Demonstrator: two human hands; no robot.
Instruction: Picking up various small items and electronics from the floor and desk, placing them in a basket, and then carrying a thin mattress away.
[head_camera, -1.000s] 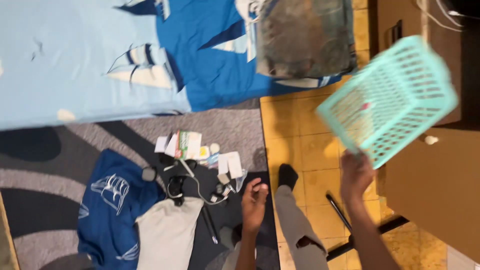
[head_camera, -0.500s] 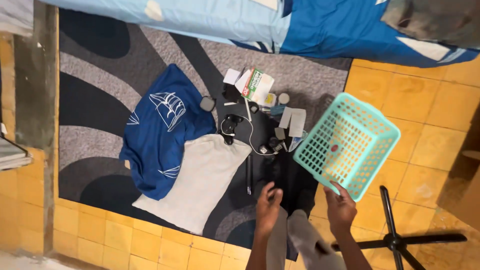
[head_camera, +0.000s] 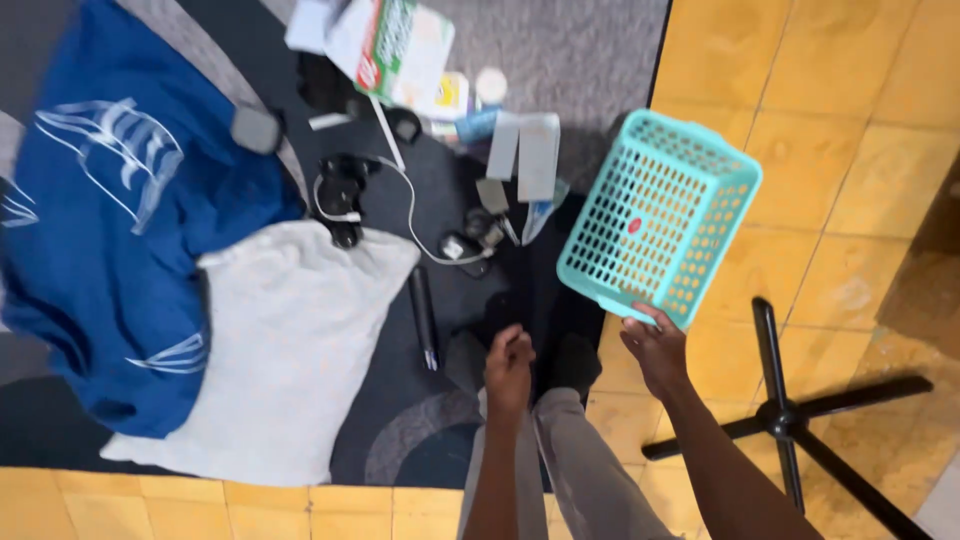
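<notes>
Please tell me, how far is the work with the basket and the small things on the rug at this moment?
Little looks done: the turquoise basket is empty. In hand: the right hand holds the basket by its near rim, tilted above the floor; the left hand is closed and holds nothing. Left: the carton, the white cable, the black tube and other small things lie on the rug.

- The basket (head_camera: 655, 215) you hold is turquoise plastic — rectangular, its walls and bottom pierced with rows of small holes.
- It is empty, and a small red sticker shows on its perforated bottom.
- It is tipped up steeply, so its open side faces you and its near rim hangs lowest.
- It hangs above the floor, straddling the edge where the dark rug meets the yellow tiles — just right of the scattered small items.
</notes>
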